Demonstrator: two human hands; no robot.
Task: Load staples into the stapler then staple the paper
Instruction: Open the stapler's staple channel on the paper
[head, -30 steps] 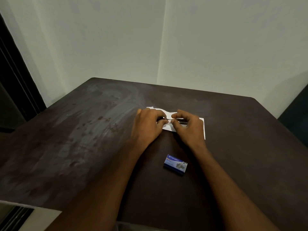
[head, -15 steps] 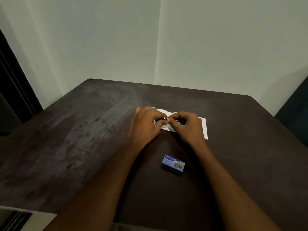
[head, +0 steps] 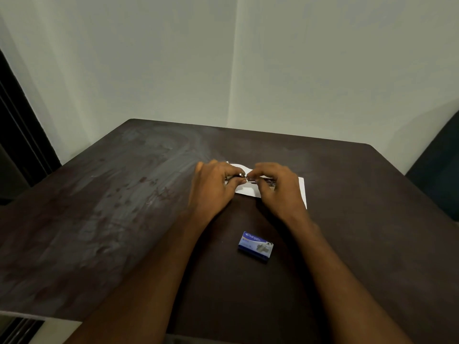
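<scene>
A small dark stapler [head: 260, 180] with a metal front end lies low over the white paper [head: 301, 192] near the middle of the table. My left hand [head: 213, 187] grips its left end. My right hand [head: 278, 189] covers its right part, with the fingertips pinching at the metal piece between the two hands. Whether a staple strip is in those fingers is too small to tell. Most of the stapler and the paper is hidden by my hands. A blue staple box [head: 255, 247] lies closed on the table nearer to me, between my forearms.
The dark brown table [head: 111, 207] stands in a room corner with pale walls behind it. A dark chair back [head: 437, 175] is at the right edge, and a dark door frame [head: 17, 135] at the left.
Both hands stay on the stapler over the paper; the fingertips have shifted slightly at its metal front. The view has drifted a little. The staple box has not moved.
</scene>
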